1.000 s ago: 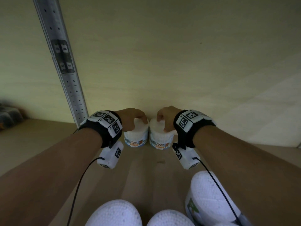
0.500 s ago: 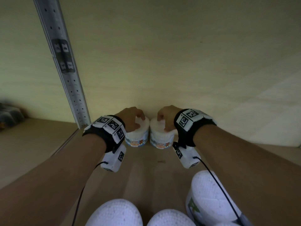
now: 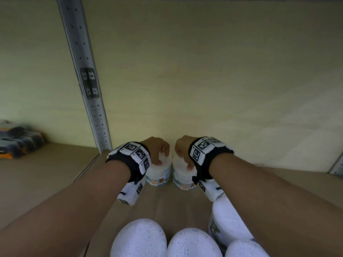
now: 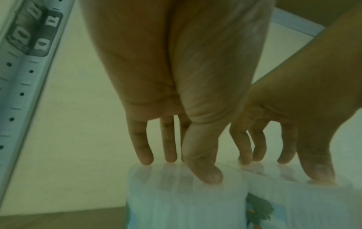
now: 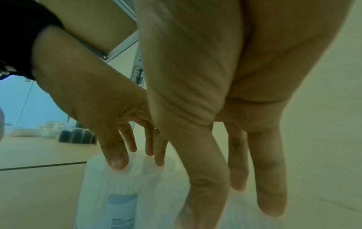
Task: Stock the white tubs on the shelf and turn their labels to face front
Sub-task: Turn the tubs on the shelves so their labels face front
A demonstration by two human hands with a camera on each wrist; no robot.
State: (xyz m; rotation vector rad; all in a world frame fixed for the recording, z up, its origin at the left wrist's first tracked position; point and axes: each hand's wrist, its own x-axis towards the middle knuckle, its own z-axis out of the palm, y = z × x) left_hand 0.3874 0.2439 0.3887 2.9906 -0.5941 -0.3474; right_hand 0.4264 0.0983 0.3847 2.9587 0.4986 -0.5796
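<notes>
1. Now both hands are sitting on top of two white tubs side by side at the back of the shelf [image 3: 55, 182], where a second ago they were gripping the same pair; the left hand [image 3: 156, 152] is lying slightly nearer the person than it was then, and the left forearm is coming in at a flatter slant.
2. Under the left hand, the left tub [image 3: 158, 174] is showing its printed label toward the person, and the right tub [image 3: 182, 178] under the right hand [image 3: 183, 151] is doing the same, much as before. I judge the facing of this pair to be nearly finished, with only fine twisting left.
3. The left hand's fingers [image 4: 145, 148] are curling down over the lid rim with the thumb pinching the near edge, so it is clamped on its tub; the right hand is gripping its tub the same way.
4. The head view is giving the labels and the two tubs almost touching, but is hiding the fingertips behind the wrist bands.
5. The wrist views are supplying those contacts: fingertips pressing on each lid edge. The right wrist view is also showing dark containers [image 5: 76, 134] well beyond the left hand.
6. Nearer the person than either hand, more white tubs [image 3: 139, 238] are waiting, so stocking is looking unfinished.
</notes>
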